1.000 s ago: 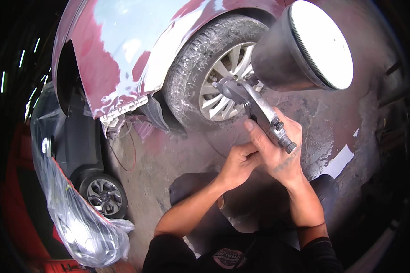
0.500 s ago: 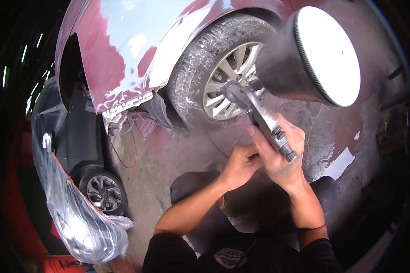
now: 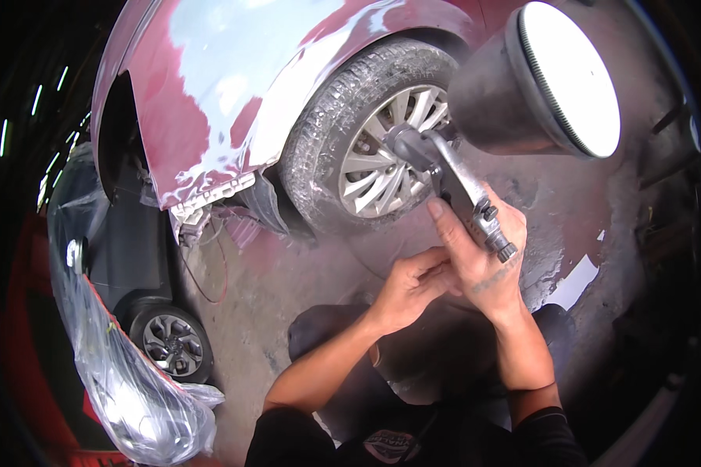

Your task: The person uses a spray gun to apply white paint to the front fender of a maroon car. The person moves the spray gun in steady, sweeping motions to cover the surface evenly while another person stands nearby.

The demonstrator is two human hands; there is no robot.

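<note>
My right hand (image 3: pixel 487 249) is closed round the handle of a spray gun (image 3: pixel 463 175). The gun's metal body tilts up and away, and its dark paint cup (image 3: pixel 494 101) with a round white lid (image 3: pixel 572 82) leans to the right. My left hand (image 3: pixel 413 289) is just left of the right wrist, its fingers curled in toward the gun's lower end. Whatever those fingers hold, if anything, is hidden. Beyond the gun stand a car's wheel (image 3: pixel 378 167) and a red body panel (image 3: pixel 175 117) with pale grey-white patches.
At the left, a dark car (image 3: pixel 132 241) is partly wrapped in clear plastic sheeting (image 3: pixel 132 389). A thin red hose or cable (image 3: pixel 224 288) lies on the concrete floor (image 3: pixel 249 327). White paper (image 3: pixel 575 282) lies on the floor at right. Below the panel, its bare edge (image 3: pixel 210 193) shows.
The spray gun's cup has shifted slightly up and to the right in view. My left hand's fingers have loosened a little beside the right hand. The view has tilted slightly.
</note>
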